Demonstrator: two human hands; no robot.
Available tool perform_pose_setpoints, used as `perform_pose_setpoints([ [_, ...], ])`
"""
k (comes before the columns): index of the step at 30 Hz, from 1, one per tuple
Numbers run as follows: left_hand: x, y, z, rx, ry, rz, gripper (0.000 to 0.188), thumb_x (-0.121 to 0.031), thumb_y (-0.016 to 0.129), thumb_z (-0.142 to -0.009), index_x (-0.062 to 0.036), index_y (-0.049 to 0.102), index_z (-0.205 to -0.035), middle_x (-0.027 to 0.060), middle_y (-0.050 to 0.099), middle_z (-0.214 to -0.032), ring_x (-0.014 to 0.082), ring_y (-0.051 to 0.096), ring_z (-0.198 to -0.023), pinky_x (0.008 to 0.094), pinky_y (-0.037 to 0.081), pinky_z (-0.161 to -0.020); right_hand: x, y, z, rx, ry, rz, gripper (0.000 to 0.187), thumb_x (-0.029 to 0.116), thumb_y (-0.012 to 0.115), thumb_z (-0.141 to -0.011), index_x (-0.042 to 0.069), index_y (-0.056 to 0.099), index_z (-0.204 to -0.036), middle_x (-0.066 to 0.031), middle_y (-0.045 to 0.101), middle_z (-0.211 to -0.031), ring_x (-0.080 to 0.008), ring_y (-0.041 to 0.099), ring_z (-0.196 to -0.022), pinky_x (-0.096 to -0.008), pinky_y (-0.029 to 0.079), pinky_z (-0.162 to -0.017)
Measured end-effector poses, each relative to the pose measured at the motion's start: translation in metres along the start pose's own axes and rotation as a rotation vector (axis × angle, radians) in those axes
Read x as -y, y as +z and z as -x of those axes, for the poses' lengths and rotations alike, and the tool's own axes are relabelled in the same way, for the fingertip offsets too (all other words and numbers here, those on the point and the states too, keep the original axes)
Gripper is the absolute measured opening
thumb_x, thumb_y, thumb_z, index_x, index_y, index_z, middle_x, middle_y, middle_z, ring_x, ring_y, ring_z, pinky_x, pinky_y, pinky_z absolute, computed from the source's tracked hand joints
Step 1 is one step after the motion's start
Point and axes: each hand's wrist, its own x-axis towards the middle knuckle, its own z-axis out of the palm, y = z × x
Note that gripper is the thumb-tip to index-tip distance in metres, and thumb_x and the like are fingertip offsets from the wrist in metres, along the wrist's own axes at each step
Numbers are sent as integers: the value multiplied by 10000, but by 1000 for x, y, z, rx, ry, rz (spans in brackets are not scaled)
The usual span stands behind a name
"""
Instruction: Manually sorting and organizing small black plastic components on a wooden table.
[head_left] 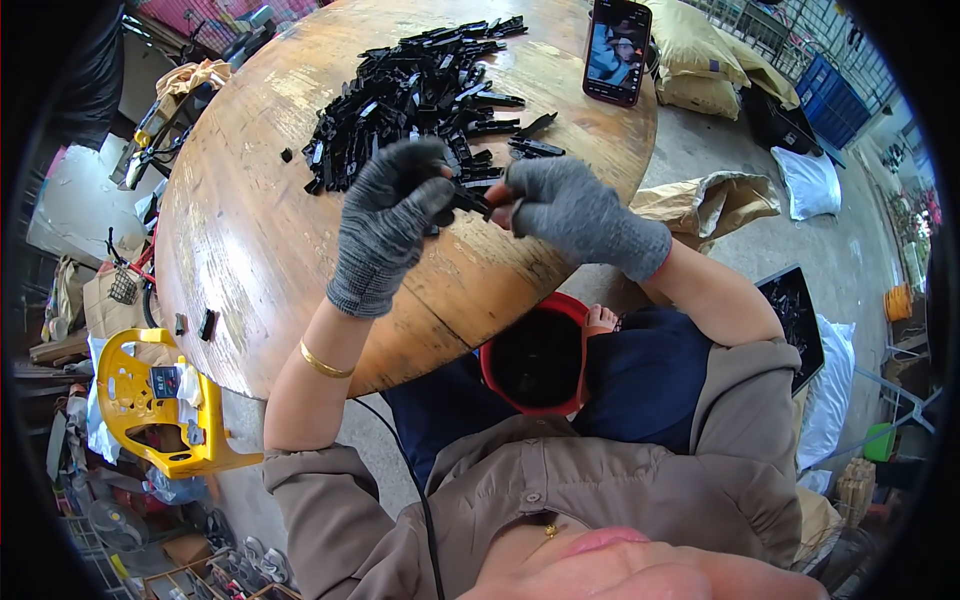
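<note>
My left hand point(385, 225), in a grey knitted glove, is closed with its thumb and fingertips at one end of a small black plastic part point(472, 201). From the other side my right hand point(580, 212), gloved the same way with bare fingertips, pinches that part's other end. Its exact shape is partly covered by my fingers. Just beyond my hands lies a heap of long, narrow black plastic parts point(400, 105) on the round wooden table point(260, 240). A few more black parts point(535, 147) lie at the heap's right side, near my right fingers.
A phone point(616, 52) stands upright at the table's far right. Below the table edge, between my legs, is a red bucket point(488, 365) with a dark inside. To the left stands a yellow plastic chair point(120, 400); an open paper sack point(715, 205) and a black crate point(797, 325) are at the right.
</note>
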Motion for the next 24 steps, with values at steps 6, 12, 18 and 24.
perform_pose_setpoints([
  [6,13,5,7,138,204,-285,302,-5,636,-756,-19,554,-1046,45,619,-904,134,602,-827,223,497,-689,17,-3,-4,-70,383,-599,209,139,617,-804,-2,589,-956,-51,599,-785,-99,575,-708,-228,486,-632],
  [12,1,3,8,118,-268,-187,248,-142,542,-866,-26,546,-1085,-3,554,-741,58,520,-635,181,434,-556,10,-9,-5,-149,397,-622,270,199,608,-820,-9,570,-989,-60,595,-792,-98,564,-679,-210,463,-603],
  [18,-3,5,9,182,-393,-211,263,-211,492,-896,-30,555,-1076,-31,496,-675,26,443,-562,162,389,-501,16,-8,-6,-239,445,-638,284,227,622,-808,-1,596,-974,-74,603,-760,-113,557,-658,-232,446,-591],
  [24,-9,5,9,228,-379,-290,242,-209,494,-893,-39,579,-1043,-55,465,-627,18,403,-519,159,344,-460,19,-10,-5,-229,474,-610,300,239,625,-803,-5,605,-976,-76,605,-730,-111,547,-634,-220,450,-605],
])
